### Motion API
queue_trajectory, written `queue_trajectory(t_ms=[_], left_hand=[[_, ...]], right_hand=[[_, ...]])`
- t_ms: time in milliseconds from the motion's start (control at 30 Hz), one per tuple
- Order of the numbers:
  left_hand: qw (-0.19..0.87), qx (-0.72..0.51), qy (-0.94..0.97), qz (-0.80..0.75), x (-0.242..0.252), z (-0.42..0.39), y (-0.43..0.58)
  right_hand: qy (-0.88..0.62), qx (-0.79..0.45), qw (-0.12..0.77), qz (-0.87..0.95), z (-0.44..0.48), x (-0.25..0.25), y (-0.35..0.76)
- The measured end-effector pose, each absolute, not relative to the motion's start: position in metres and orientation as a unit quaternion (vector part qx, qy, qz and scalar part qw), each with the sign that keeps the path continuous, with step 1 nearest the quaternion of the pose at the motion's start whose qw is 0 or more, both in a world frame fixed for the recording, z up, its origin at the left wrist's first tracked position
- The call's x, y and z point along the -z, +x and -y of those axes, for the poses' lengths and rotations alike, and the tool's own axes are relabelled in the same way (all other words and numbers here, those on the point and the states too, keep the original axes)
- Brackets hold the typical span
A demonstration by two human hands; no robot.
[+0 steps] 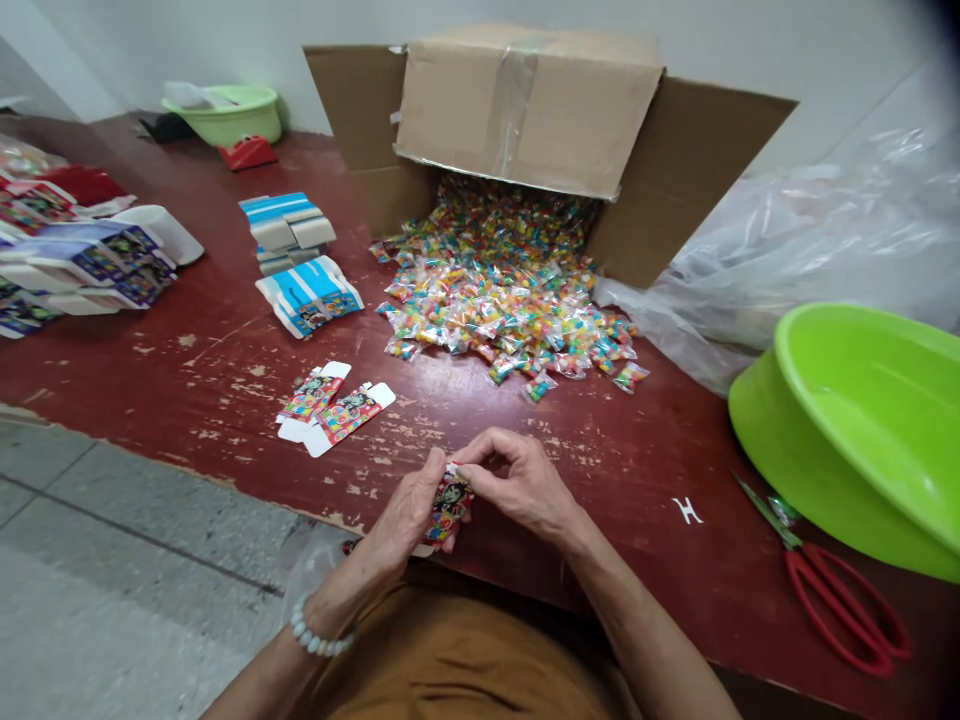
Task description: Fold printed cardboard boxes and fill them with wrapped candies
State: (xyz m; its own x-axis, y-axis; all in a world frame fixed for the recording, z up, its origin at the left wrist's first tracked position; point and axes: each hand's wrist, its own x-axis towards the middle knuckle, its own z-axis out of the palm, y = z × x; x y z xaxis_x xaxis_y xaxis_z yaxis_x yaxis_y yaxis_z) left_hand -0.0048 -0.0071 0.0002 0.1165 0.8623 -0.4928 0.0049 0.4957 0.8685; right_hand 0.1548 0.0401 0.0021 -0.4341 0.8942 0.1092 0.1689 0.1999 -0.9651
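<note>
Seated at a chipped red-painted table, both hands work close together over its near edge. Left hand curls round the lower end of a small printed paperboard box, fingers closed behind it. Right hand comes in from the other side, thumb and fingertips pinched on the upper end. Both have hold; neither is open. The box sits between the hands, just above the table's near edge, its long axis tilted from lower left to upper right. Its top end lies nearer the right hand, its lower end nearer the left. The fingers hide most of it, so whether it is folded shut cannot be told. Two flat printed card blanks lie just ahead on the left. Beyond them, a heap of small clear sachets of coloured sweets spills from a tipped cardboard carton. Folded blue-and-white boxes stand further left. To the right, red-handled scissors lie beside a green plastic basin. Beaded bracelet on the left wrist.
</note>
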Motion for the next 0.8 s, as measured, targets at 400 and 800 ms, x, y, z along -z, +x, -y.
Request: queue_trajectory(t_ms=[400,800], left_hand=[[0.691,-0.393,0.238,-0.558,-0.004,0.005,0.004],[0.81,-0.326,0.183,-0.452,-0.001,0.054,-0.016]], right_hand=[[-0.305,-0.563,0.388,0.663,-0.029,-0.001,0.156],[-0.65,-0.216,0.331,0.649,-0.11,0.037,0.212]])
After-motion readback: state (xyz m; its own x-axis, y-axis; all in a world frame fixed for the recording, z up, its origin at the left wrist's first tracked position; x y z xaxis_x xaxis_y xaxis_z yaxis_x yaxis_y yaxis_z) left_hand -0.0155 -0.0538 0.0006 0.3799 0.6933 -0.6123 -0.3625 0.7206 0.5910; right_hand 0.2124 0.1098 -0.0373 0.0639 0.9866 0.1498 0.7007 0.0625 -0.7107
